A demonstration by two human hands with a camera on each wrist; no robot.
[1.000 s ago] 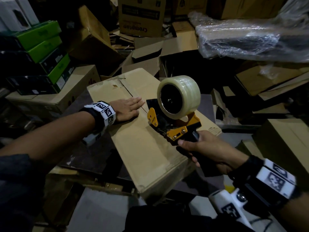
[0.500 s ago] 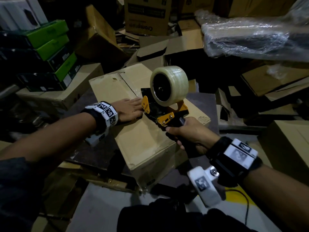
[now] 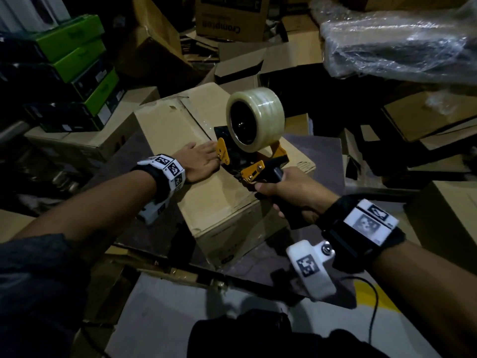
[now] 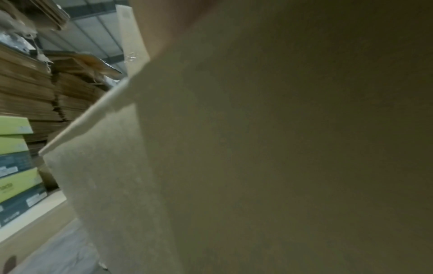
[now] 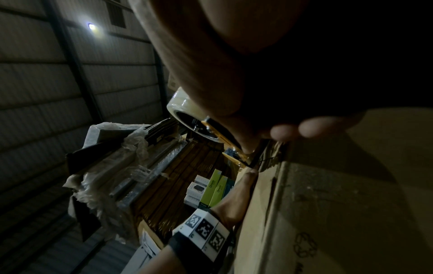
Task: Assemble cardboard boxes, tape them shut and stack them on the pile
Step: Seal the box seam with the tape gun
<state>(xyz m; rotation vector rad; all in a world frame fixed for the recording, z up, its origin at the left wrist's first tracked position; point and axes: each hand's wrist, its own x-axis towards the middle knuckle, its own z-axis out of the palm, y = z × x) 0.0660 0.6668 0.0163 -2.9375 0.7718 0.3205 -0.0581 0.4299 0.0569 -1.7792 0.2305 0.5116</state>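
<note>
A closed brown cardboard box (image 3: 170,130) lies on a dark board in front of me. My left hand (image 3: 200,161) presses flat on its top, fingers straight beside the centre seam. My right hand (image 3: 291,192) grips the black handle of a yellow tape dispenser (image 3: 251,169), whose clear tape roll (image 3: 255,116) stands above the box top. The dispenser's front rests on the seam near the left fingertips. In the right wrist view the tape roll (image 5: 185,113) and the box side (image 5: 328,204) show below my curled fingers (image 5: 311,128). The left wrist view is filled by cardboard (image 4: 281,148).
Green and black cartons (image 3: 74,73) are stacked at the left on a long brown box (image 3: 85,143). A plastic-wrapped bundle (image 3: 397,40) lies at the upper right. Loose cardboard and a printed box (image 3: 229,19) crowd the back. Another brown box (image 3: 449,223) sits at the right.
The right hand has brought the tape dispenser left and down onto the box seam, close to the left hand. The left hand has stayed flat on the box top.
</note>
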